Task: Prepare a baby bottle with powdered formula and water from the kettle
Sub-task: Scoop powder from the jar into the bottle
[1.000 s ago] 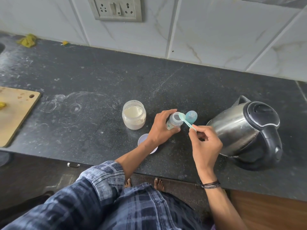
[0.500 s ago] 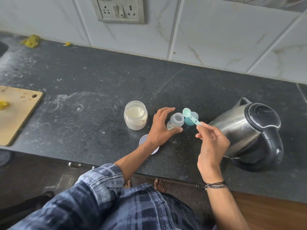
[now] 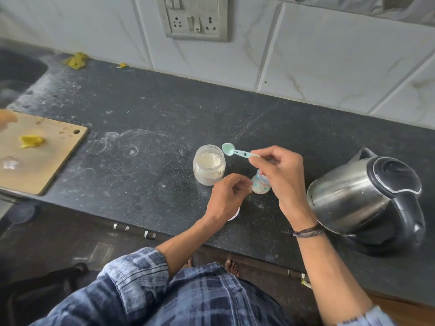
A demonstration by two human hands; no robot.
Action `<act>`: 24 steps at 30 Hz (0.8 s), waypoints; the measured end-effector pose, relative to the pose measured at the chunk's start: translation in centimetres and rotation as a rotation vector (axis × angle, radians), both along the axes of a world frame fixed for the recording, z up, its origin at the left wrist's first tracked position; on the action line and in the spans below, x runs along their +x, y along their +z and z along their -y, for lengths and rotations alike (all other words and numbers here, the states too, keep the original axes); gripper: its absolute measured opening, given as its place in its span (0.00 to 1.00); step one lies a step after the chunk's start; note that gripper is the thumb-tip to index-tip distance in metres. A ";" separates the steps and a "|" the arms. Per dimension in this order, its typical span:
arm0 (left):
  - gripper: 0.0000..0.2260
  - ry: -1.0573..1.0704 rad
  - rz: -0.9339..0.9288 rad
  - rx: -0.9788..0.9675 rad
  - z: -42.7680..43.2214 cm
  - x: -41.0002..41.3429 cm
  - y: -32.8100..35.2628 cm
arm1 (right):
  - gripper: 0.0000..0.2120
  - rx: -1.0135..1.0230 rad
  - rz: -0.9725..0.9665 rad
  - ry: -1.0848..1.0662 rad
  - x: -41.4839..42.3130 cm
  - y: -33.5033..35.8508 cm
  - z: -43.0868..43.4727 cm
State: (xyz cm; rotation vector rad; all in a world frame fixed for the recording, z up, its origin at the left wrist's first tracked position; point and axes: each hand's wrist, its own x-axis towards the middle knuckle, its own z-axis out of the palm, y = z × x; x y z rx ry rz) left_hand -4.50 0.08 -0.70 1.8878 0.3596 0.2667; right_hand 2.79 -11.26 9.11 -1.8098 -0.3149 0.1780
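A small baby bottle (image 3: 260, 186) stands on the black counter (image 3: 141, 184), mostly hidden behind my right hand (image 3: 280, 175). That hand pinches the handle of a teal scoop (image 3: 235, 151), whose empty bowl hovers at the back right rim of the open formula jar (image 3: 209, 164). The jar holds white powder. My left hand (image 3: 227, 197) lies just left of the bottle with loosely curled fingers, its fingertips at the bottle's side, not wrapped round it. The steel kettle (image 3: 348, 196), with its black lid closed, stands to the right.
A white lid (image 3: 236, 215) peeks out under my left hand. At the far left a wooden cutting board (image 3: 42, 161) carries yellow scraps, with a sink (image 3: 16, 74) behind it. A wall socket (image 3: 195, 17) is above. The counter's front edge runs below my wrists.
My right hand has carried the scoop left, from over the bottle to the jar's rim. My left hand has loosened its grip on the bottle and drawn back. The camera moved closer.
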 end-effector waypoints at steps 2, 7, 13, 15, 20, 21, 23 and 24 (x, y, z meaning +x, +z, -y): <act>0.04 0.011 -0.049 0.030 -0.8 -0.7 -0.4 | 0.03 -0.138 0.097 0.084 0.6 0.3 -1.7; 0.05 0.026 -0.105 0.081 -2.4 -2.5 -0.9 | 0.03 -0.501 0.282 0.241 1.6 0.1 -5.4; 0.12 0.070 -0.100 0.202 -3.6 -3.9 -1.2 | 0.09 -0.611 0.277 0.319 2.3 -1.0 -7.9; 0.10 0.075 -0.082 0.212 -4.0 -4.1 -1.2 | 0.11 -0.558 0.249 0.287 2.5 -0.8 -7.8; 0.11 0.035 -0.050 0.189 -4.1 -4.0 -1.2 | 0.07 -0.395 0.207 0.119 3.1 -0.1 -5.2; 0.12 0.018 -0.043 0.183 -4.0 -3.8 -1.3 | 0.06 -0.366 0.187 0.095 3.1 0.0 -4.4; 0.13 -0.013 -0.032 0.171 -3.6 -3.4 -1.5 | 0.04 -0.308 0.151 0.042 3.2 0.1 -2.5; 0.14 -0.028 -0.025 0.166 -3.4 -3.1 -1.6 | 0.03 -0.280 0.138 0.013 3.1 0.1 -1.5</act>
